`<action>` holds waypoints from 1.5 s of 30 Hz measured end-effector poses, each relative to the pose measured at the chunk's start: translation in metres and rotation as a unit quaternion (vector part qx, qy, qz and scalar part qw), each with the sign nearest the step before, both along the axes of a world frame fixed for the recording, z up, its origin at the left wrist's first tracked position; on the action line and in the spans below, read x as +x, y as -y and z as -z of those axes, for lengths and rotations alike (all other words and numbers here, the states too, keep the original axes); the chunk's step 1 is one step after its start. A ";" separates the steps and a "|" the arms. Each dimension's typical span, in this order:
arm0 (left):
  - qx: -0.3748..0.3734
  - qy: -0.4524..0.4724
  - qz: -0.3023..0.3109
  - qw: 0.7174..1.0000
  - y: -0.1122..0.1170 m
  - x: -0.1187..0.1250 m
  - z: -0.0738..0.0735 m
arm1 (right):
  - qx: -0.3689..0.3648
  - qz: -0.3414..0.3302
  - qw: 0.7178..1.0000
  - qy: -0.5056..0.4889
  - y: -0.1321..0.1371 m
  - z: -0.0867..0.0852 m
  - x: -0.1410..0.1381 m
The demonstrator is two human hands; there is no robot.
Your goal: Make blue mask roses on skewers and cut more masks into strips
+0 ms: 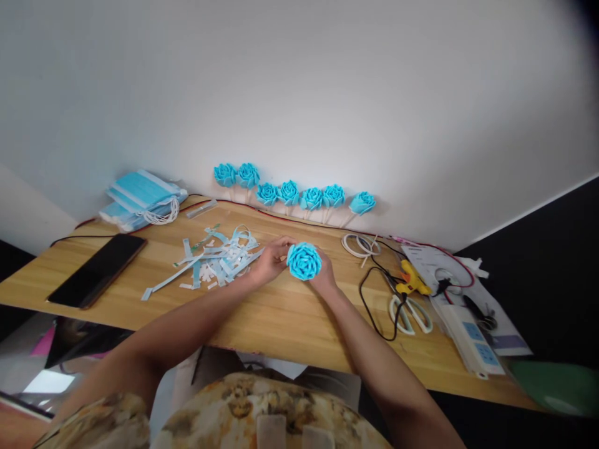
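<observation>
A blue artificial rose (304,262) faces up toward me above the middle of the table, its layered petals spread. My left hand (272,259) is at its left edge, thumb and fingers closed together against the outer petals. Behind the bloom's right side, my right hand (324,272) is closed around its underside; most of those fingers and the stem are hidden by the petals. Left of my hands lies a loose pile of blue and white mask scraps (223,257). Several finished blue roses (289,193) on thin sticks lean in a row against the wall.
On the wooden table (281,318) are a phone (97,270), stacked face masks (143,196) and coiled white cord (361,244). To the right lie a yellow glue gun (412,279), its looping cable, scissors (410,315) and a power strip (470,340) on paper.
</observation>
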State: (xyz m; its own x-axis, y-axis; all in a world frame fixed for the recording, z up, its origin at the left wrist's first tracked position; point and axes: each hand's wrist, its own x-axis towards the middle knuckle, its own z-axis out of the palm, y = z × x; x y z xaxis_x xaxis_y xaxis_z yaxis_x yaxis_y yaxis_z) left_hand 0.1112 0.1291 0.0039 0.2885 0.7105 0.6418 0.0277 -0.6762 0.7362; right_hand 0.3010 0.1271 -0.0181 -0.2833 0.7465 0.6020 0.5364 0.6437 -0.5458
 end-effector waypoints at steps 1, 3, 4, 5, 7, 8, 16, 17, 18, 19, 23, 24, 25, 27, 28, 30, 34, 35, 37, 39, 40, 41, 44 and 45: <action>-0.002 0.001 -0.003 1.000 0.001 0.000 -0.002 | 0.001 -0.003 1.000 -0.005 0.001 0.000 0.000; -0.013 0.002 -0.006 1.000 0.003 -0.001 -0.003 | 0.002 -0.002 1.000 -0.011 0.002 0.001 -0.001; -0.018 0.003 -0.005 1.000 0.003 -0.001 -0.003 | 0.001 0.002 1.000 -0.010 0.002 0.001 -0.002; -0.022 0.003 -0.004 1.000 0.002 -0.001 -0.003 | -0.001 0.006 1.000 -0.009 0.002 0.001 -0.002; -0.028 0.009 -0.013 0.999 0.000 -0.001 0.001 | -0.003 0.014 1.000 -0.005 0.003 0.000 -0.003; -0.030 0.012 -0.027 0.999 -0.002 0.000 0.004 | -0.004 0.016 1.000 -0.004 0.004 0.000 -0.004; -0.059 -0.005 -0.100 0.993 -0.007 0.001 0.020 | -0.046 0.047 0.998 -0.002 0.010 -0.010 -0.007; -0.059 -0.009 -0.098 0.993 -0.006 0.001 0.020 | -0.053 0.047 0.998 -0.002 0.010 -0.011 -0.007; -0.059 -0.014 -0.098 0.993 -0.006 0.001 0.019 | -0.058 0.046 0.997 -0.003 0.010 -0.012 -0.007; -0.059 -0.018 -0.097 0.993 -0.005 0.001 0.018 | -0.063 0.045 0.997 -0.007 0.010 -0.012 -0.008; -0.059 -0.024 -0.099 0.993 -0.006 0.000 0.018 | -0.076 0.044 0.995 -0.042 0.010 -0.012 -0.010; -0.060 -0.024 -0.099 0.993 -0.006 0.000 0.019 | -0.081 0.045 0.995 -0.048 0.010 -0.011 -0.011; -0.060 -0.023 -0.099 0.993 -0.006 0.000 0.020 | -0.085 0.046 0.994 -0.052 0.011 -0.010 -0.012; -0.064 -0.020 -0.098 0.993 -0.007 0.000 0.021 | -0.089 0.038 0.994 -0.056 0.012 -0.010 -0.012; -0.066 -0.018 -0.098 0.993 -0.007 0.000 0.021 | -0.090 0.029 0.994 -0.056 0.013 -0.010 -0.010; -0.070 -0.011 -0.096 0.993 -0.007 -0.001 0.020 | -0.086 0.015 0.994 -0.062 0.010 -0.013 -0.004; -0.075 -0.009 -0.091 0.993 -0.007 -0.004 0.017 | -0.064 0.109 0.980 -0.156 -0.017 -0.027 0.029; -0.077 -0.012 -0.089 0.993 -0.007 -0.005 0.017 | -0.060 0.156 0.968 -0.188 -0.028 -0.031 0.040; -0.082 -0.022 -0.080 0.993 -0.006 -0.005 0.017 | -0.073 0.261 0.944 -0.187 -0.052 -0.036 0.064; -0.089 -0.030 -0.072 0.993 -0.005 -0.005 0.018 | -0.093 0.334 0.925 -0.156 -0.074 -0.039 0.085; -0.095 -0.030 -0.070 0.993 -0.005 -0.004 0.019 | -0.098 0.348 0.921 -0.147 -0.083 -0.038 0.093; -0.104 -0.029 -0.068 0.992 -0.004 -0.004 0.019 | -0.103 0.356 0.919 -0.137 -0.091 -0.038 0.099; -0.127 -0.019 -0.066 0.990 -0.004 -0.003 0.021 | -0.111 0.369 0.916 -0.112 -0.109 -0.035 0.109; -0.129 -0.018 -0.064 0.989 -0.004 -0.002 0.021 | -0.113 0.374 0.914 -0.105 -0.114 -0.034 0.111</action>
State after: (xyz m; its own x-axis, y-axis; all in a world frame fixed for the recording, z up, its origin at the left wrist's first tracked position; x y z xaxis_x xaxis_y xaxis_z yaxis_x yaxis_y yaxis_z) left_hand 0.1088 0.1327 -0.0168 0.2043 0.8818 0.4250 0.1307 -0.4548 0.8809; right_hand 0.4116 0.2413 0.0156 0.4619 0.7963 0.3907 0.6491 -0.0033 -0.7607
